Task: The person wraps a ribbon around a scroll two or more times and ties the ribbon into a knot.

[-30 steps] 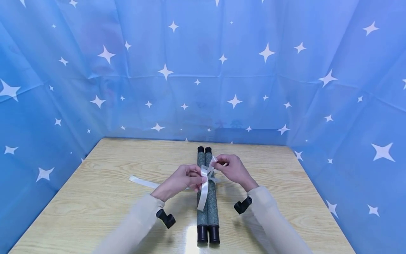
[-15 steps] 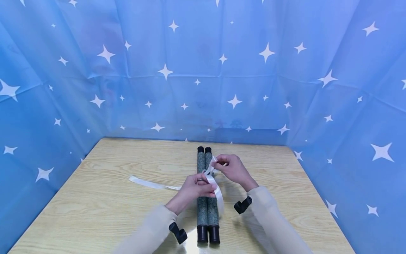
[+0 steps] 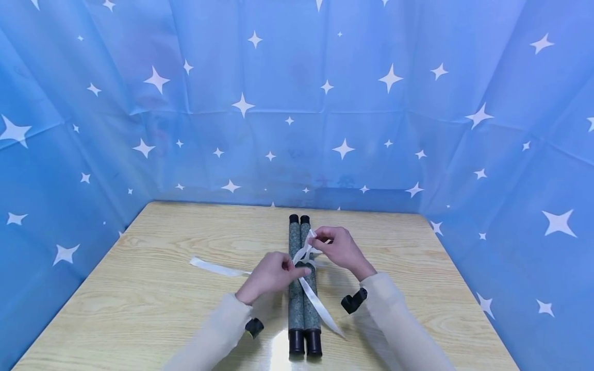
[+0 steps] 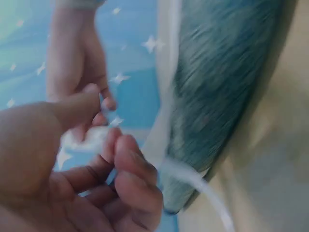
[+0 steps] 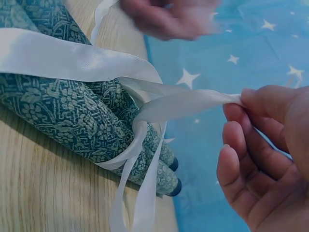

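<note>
Two scrolls, the left one (image 3: 295,304) and the right one (image 3: 311,317), lie side by side, covered in green patterned cloth with dark end knobs. A white satin ribbon (image 5: 72,55) is wrapped around them. Between thumb and forefinger, my right hand (image 3: 341,248) pinches a folded length of ribbon (image 5: 188,105), raised above the scrolls. My left hand (image 3: 271,273) hovers over the scrolls; its thumb is apart from its bent fingers (image 4: 135,181), with nothing between them. One ribbon tail (image 3: 320,307) slants across the right scroll toward the front right.
Another ribbon end (image 3: 215,267) stretches leftward over the wooden table (image 3: 116,309). Behind and at both sides hangs a blue curtain (image 3: 287,72) with white stars. Small black cameras (image 3: 355,300) are worn on the wrists.
My left hand carried a ribbon tail rightward across the scrolls and let it go; the tail now lies toward the front right. The right hand keeps its pinch, almost still.
</note>
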A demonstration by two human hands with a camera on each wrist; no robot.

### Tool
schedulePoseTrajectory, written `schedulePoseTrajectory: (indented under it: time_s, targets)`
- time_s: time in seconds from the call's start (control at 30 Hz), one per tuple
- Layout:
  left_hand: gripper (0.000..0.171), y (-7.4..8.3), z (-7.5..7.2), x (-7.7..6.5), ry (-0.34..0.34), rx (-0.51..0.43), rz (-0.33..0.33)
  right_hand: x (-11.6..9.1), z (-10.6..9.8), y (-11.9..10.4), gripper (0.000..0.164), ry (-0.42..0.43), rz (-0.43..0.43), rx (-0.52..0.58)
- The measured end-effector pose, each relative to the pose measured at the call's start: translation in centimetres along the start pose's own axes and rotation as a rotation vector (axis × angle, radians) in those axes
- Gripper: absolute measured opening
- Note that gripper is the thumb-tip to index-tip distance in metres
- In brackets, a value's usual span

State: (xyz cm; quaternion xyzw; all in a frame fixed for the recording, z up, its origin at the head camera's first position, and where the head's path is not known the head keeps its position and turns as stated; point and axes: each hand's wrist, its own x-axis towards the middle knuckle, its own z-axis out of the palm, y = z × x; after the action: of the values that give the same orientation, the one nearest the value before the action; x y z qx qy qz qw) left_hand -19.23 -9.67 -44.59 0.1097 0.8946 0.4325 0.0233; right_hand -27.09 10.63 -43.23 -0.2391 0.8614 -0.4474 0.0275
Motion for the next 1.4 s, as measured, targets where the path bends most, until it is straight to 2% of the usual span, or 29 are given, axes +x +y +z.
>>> schedulePoseTrajectory:
  time_s: [0.1, 0.2, 0.33, 0.43, 0.6, 0.73, 0.87, 1.0, 1.23, 1.4]
  targets:
    - [0.047, 0.5, -1.3, 0.9, 0.045, -0.054, 0.045, -0.1, 0.0, -0.1, 0.015, 0.017, -0.021, -0.003]
    - [0.051, 1.2, -1.8, 1.9, 0.096, -0.094, 0.081, -0.1, 0.0, -0.2, 0.013, 0.050, -0.060, -0.009]
    - [0.058, 2.4, -1.6, 2.9, 0.138, -0.102, 0.077, -0.1, 0.4, -0.4, 0.011, 0.104, -0.110, -0.040]
    - [0.057, 3.1, -1.3, 3.4, 0.179, -0.091, 0.069, -0.2, 0.8, -0.8, 0.010, 0.125, -0.111, -0.058]
    - [0.044, 3.2, -1.3, 3.8, 0.233, -0.071, 0.122, -0.2, 1.2, -1.3, 0.010, 0.110, -0.111, -0.068]
    - [0.040, 2.7, -1.6, 3.9, 0.198, -0.063, 0.197, -0.3, 1.3, -1.4, 0.013, 0.085, -0.117, -0.049]
    - [0.036, 2.3, -2.0, 4.1, 0.123, -0.077, 0.223, -0.3, 1.2, -1.4, 0.015, 0.059, -0.099, -0.018]
    - [0.036, 1.9, -2.5, 4.2, 0.069, -0.083, 0.209, -0.3, 1.2, -1.3, 0.018, 0.039, -0.085, 0.005]
    - [0.038, 1.7, -3.4, 4.1, 0.025, -0.117, 0.142, -0.9, 0.9, -1.0, 0.023, 0.039, -0.045, 0.034]
    - [0.038, 1.2, -3.8, 4.1, 0.017, -0.144, 0.131, -2.2, 0.6, -0.4, 0.029, 0.007, -0.013, -0.019]
